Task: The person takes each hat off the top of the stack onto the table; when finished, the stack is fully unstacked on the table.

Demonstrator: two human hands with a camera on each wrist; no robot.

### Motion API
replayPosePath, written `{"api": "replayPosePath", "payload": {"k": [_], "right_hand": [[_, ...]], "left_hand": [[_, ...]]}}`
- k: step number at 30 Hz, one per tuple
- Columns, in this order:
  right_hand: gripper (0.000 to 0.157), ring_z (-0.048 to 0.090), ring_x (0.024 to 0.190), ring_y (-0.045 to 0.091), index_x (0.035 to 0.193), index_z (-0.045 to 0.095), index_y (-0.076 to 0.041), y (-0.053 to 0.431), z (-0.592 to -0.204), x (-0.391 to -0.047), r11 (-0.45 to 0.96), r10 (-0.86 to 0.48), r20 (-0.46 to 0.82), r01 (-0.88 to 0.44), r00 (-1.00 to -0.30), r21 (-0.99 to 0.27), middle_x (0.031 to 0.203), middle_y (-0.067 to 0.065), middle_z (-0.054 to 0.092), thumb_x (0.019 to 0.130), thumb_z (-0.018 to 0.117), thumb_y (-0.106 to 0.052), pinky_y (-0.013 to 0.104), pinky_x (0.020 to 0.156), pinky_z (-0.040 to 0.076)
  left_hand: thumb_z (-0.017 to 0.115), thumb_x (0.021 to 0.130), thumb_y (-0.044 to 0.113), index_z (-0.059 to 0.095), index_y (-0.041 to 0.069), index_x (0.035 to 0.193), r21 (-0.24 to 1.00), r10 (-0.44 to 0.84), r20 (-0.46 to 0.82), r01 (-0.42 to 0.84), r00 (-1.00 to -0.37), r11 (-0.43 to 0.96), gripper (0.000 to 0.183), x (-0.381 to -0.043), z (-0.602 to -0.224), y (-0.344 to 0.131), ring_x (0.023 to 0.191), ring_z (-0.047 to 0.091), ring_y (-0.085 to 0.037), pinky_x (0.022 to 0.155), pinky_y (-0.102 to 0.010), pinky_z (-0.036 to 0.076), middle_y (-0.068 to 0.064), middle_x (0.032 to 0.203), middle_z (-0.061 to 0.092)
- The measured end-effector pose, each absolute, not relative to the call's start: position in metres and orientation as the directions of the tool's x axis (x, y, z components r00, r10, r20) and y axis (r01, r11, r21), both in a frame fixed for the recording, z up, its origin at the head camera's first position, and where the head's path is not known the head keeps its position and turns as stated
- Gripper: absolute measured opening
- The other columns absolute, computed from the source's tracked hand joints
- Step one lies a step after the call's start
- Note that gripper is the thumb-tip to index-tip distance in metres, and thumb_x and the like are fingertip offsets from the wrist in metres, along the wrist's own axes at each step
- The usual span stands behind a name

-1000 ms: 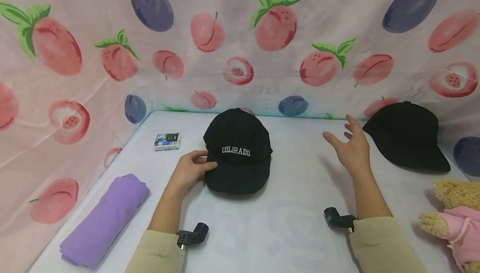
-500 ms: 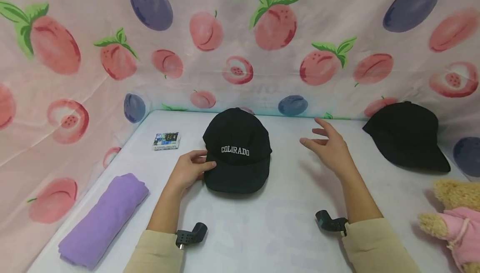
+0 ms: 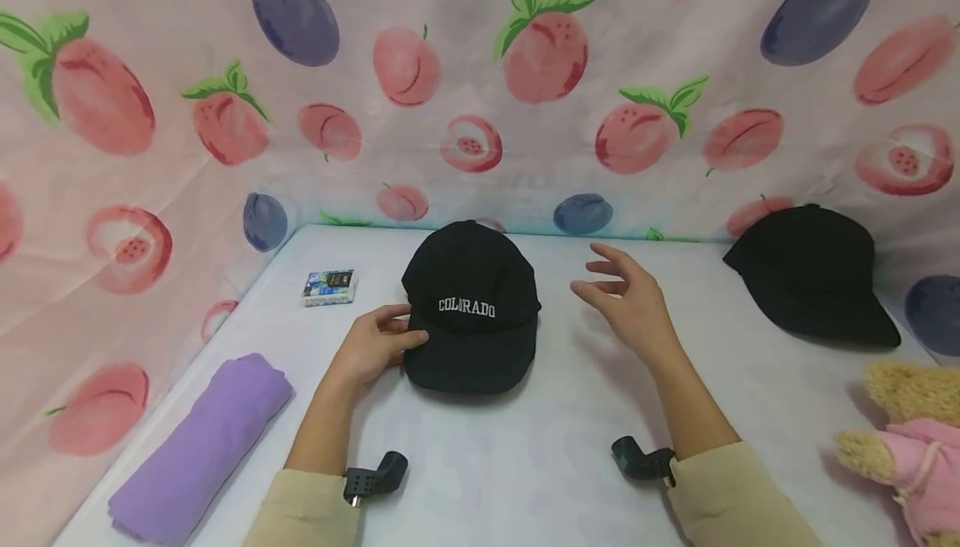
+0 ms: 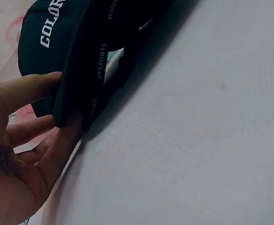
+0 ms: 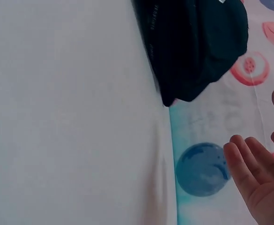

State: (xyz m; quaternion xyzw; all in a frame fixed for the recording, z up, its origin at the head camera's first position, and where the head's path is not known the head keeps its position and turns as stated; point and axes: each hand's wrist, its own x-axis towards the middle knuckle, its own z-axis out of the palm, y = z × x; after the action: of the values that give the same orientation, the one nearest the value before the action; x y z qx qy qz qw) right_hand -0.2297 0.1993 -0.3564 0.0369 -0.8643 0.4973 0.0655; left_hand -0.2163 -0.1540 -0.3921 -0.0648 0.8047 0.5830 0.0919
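Note:
A black baseball cap (image 3: 468, 280) with white COLORADO lettering sits in the middle of the white table, brim toward me. My left hand (image 3: 375, 345) pinches the left side of its brim. In the left wrist view the thumb of that left hand (image 4: 22, 164) lies on top of the brim (image 4: 73, 79) and fingers reach beneath it; printed tape shows inside the cap. To the right of the cap, my right hand (image 3: 626, 301) hovers apart from it, fingers extended and holding nothing. The right wrist view has the right hand (image 5: 263, 173) at its right edge, the cap (image 5: 197, 47) above.
A second black cap (image 3: 813, 276) lies at the back right. In front of it is a teddy bear in pink clothing (image 3: 918, 455), cut by the frame edge. A rolled purple cloth (image 3: 198, 451) and a small patterned box (image 3: 330, 288) are at left. A fruit-print curtain (image 3: 525, 155) hangs behind.
My right hand has moved left, away from the second cap and toward the COLORADO cap. The left hand keeps its pinch on the brim, and that cap stays in place.

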Motion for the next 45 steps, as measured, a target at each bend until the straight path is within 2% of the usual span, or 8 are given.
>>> {"api": "replayPosePath", "payload": {"k": [7, 14, 24, 33, 36, 42, 45], "right_hand": [[0.070, 0.065, 0.125, 0.034, 0.157, 0.043, -0.027, 0.188, -0.364, -0.225, 0.506, -0.057, 0.106, -0.120, -0.993, -0.854, 0.147, 0.013, 0.059, 0.096, 0.075, -0.036, 0.050, 0.099, 0.057], [0.071, 0.068, 0.122, 0.034, 0.156, 0.045, -0.023, 0.171, -0.369, -0.224, 0.415, -0.158, 0.074, -0.135, -0.985, -0.900, 0.149, 0.019, 0.056, 0.094, 0.078, -0.029, 0.041, 0.089, 0.062], [0.071, 0.065, 0.122, 0.034, 0.154, 0.048, -0.024, 0.152, -0.379, -0.219, 0.411, -0.201, 0.025, -0.107, -0.979, -0.905, 0.154, 0.014, 0.051, 0.091, 0.081, -0.024, 0.037, 0.082, 0.063], [0.078, 0.070, 0.105, 0.030, 0.157, 0.045, -0.017, 0.140, -0.382, -0.217, 0.429, -0.224, 0.052, -0.147, -0.973, -0.891, 0.154, 0.019, 0.047, 0.089, 0.082, -0.014, 0.033, 0.067, 0.060], [0.079, 0.072, 0.101, 0.028, 0.157, 0.045, -0.017, 0.138, -0.382, -0.216, 0.432, -0.228, 0.063, -0.159, -0.972, -0.888, 0.154, 0.020, 0.047, 0.087, 0.082, -0.010, 0.031, 0.067, 0.059], [0.080, 0.072, 0.103, 0.028, 0.156, 0.045, -0.019, 0.138, -0.382, -0.216, 0.431, -0.216, 0.062, -0.153, -0.974, -0.889, 0.154, 0.019, 0.047, 0.086, 0.082, -0.008, 0.030, 0.071, 0.058], [0.081, 0.072, 0.103, 0.028, 0.156, 0.046, -0.020, 0.138, -0.382, -0.217, 0.440, -0.202, 0.056, -0.142, -0.978, -0.887, 0.154, 0.018, 0.048, 0.085, 0.083, -0.008, 0.030, 0.072, 0.057]], "left_hand": [[0.078, 0.093, 0.016, 0.052, 0.006, 0.150, 0.933, 0.008, -0.216, -0.204, -0.976, 0.295, 0.064, -0.215, -0.394, -0.150, 0.108, 0.067, -0.025, 0.087, -0.031, 0.060, -0.021, 0.134, 0.061], [0.078, 0.093, 0.017, 0.052, 0.007, 0.150, 0.929, -0.012, -0.220, -0.214, -0.975, 0.302, 0.063, -0.214, -0.392, -0.152, 0.111, 0.065, -0.027, 0.091, -0.034, 0.059, -0.020, 0.134, 0.060], [0.078, 0.092, 0.017, 0.051, 0.007, 0.150, 0.930, -0.013, -0.224, -0.217, -0.975, 0.296, 0.065, -0.212, -0.395, -0.153, 0.110, 0.065, -0.027, 0.090, -0.033, 0.059, -0.020, 0.133, 0.060], [0.078, 0.092, 0.017, 0.051, 0.007, 0.150, 0.929, -0.016, -0.213, -0.208, -0.977, 0.306, 0.065, -0.214, -0.394, -0.153, 0.109, 0.065, -0.027, 0.090, -0.034, 0.059, -0.020, 0.133, 0.060], [0.078, 0.093, 0.017, 0.051, 0.007, 0.150, 0.928, -0.021, -0.220, -0.215, -0.975, 0.305, 0.065, -0.214, -0.393, -0.152, 0.110, 0.064, -0.027, 0.091, -0.034, 0.059, -0.020, 0.133, 0.060], [0.078, 0.093, 0.019, 0.051, 0.008, 0.150, 0.922, -0.025, -0.228, -0.224, -0.973, 0.315, 0.065, -0.212, -0.391, -0.152, 0.113, 0.063, -0.029, 0.096, -0.038, 0.058, -0.020, 0.135, 0.059], [0.078, 0.092, 0.018, 0.051, 0.008, 0.150, 0.925, -0.020, -0.219, -0.214, -0.975, 0.312, 0.065, -0.212, -0.391, -0.153, 0.111, 0.064, -0.028, 0.094, -0.038, 0.059, -0.020, 0.134, 0.058]]}}
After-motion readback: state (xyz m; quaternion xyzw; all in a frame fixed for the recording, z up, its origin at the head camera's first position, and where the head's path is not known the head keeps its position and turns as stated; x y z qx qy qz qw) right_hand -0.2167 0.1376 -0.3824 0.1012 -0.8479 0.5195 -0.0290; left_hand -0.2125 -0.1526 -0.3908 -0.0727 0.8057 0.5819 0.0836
